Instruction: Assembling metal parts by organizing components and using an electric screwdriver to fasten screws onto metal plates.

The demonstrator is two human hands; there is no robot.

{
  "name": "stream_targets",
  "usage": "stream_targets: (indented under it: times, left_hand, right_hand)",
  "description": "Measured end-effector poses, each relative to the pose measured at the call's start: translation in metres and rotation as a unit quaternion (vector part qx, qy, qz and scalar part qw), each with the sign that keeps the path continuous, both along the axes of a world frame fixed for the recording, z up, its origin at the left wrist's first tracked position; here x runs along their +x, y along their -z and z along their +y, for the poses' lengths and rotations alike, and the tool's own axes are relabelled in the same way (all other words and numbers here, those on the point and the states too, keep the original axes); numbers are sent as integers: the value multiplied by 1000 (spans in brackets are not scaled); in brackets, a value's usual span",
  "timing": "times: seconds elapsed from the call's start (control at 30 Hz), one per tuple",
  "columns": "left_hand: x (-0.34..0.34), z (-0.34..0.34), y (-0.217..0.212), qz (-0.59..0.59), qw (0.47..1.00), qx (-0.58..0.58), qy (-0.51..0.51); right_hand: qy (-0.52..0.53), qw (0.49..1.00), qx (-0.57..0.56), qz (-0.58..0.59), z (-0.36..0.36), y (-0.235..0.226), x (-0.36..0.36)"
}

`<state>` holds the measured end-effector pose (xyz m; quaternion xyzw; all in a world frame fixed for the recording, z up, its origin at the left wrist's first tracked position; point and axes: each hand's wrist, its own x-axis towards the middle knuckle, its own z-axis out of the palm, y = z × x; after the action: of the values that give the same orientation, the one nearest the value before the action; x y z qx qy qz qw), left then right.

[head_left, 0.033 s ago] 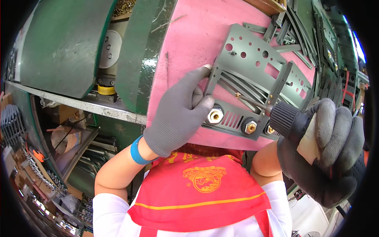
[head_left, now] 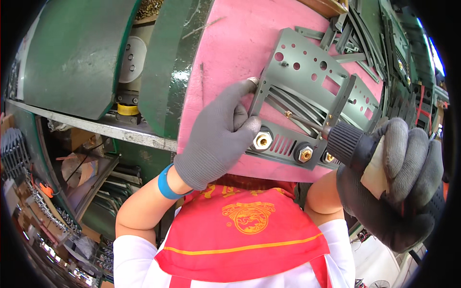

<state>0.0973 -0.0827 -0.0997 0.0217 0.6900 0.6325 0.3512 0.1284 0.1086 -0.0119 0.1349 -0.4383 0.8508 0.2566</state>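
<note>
A grey metal frame lies on the pink mat, with round holes, a rectangular cutout and crossing side bars. My left hand, in a grey glove, grips the frame's left end bar between thumb and index finger. My right hand, gloved too, is wrapped round a black electric screwdriver. The driver's thin shaft points left across a side bar, and a small brass screw shows at its tip. Brass fittings with hex nuts sit in the frame's near slotted strip.
The pink mat covers the bench under the frame. Loose grey metal strips are piled at the far right. On the left are green panels, and a yellow ring between them. Racks of parts stand at lower left.
</note>
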Motion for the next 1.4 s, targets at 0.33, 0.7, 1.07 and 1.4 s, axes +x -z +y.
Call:
stream_targets:
  times: [0.33,0.7,1.07,1.4]
  left_hand:
    - [-14,-2,-2,-22,998,-4,66]
    - [4,-20,4,-5,975,-35,218]
    - [49,-36,-24,-53,989,-123,60]
    - [68,-33,-1,15,998,-50,-45]
  right_hand:
    - [-7,999,31,-10,-5,11,-7]
    - [16,994,103,25,17,4,5]
    - [-56,990,99,-82,16,1,17]
    - [-93,961,159,-205,-34,6,28]
